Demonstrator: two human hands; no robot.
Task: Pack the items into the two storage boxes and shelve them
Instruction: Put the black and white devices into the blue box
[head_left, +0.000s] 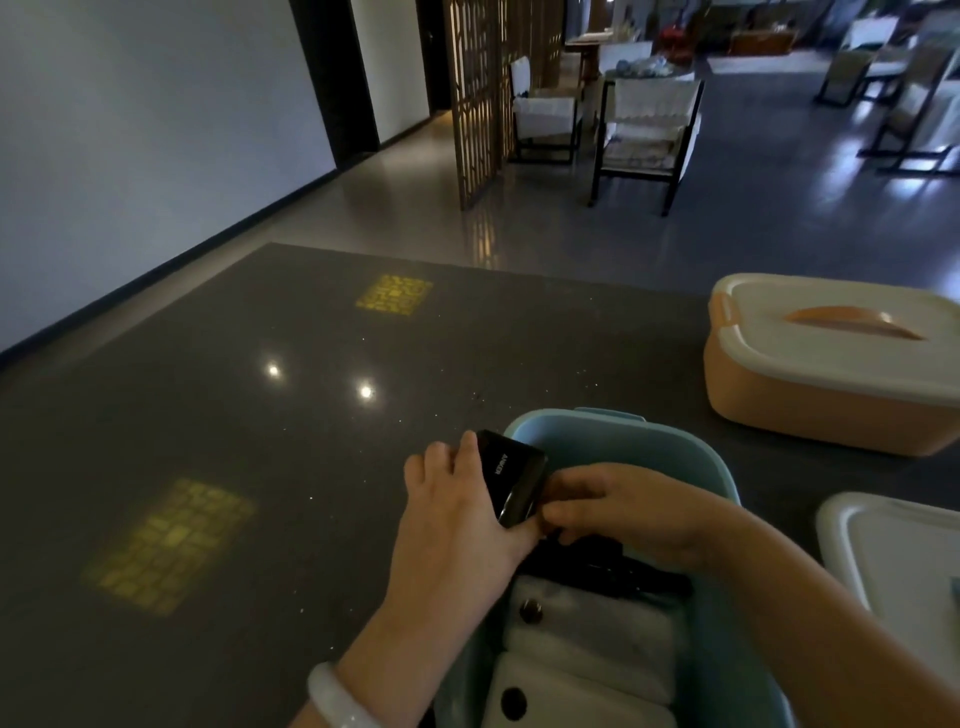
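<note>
An open blue storage box (618, 431) stands on the dark table in front of me. My left hand (452, 512) grips a black power bank (511, 475) tilted over the box's left rim. My right hand (631, 506) reaches into the box, its fingers touching the power bank's lower end and some dark cable-like items (608, 569) inside. White pouches with dark buttons (582, 629) lie in the box's near part. An orange storage box (810, 402) with its white lid (831, 332) shut stands at the right.
A loose white lid (904, 551) lies at the right edge. The dark speckled table (234, 426) stretches left, with yellow light patches. Beyond it are a wooden lattice screen (475, 98) and chairs (647, 130) on a grey floor.
</note>
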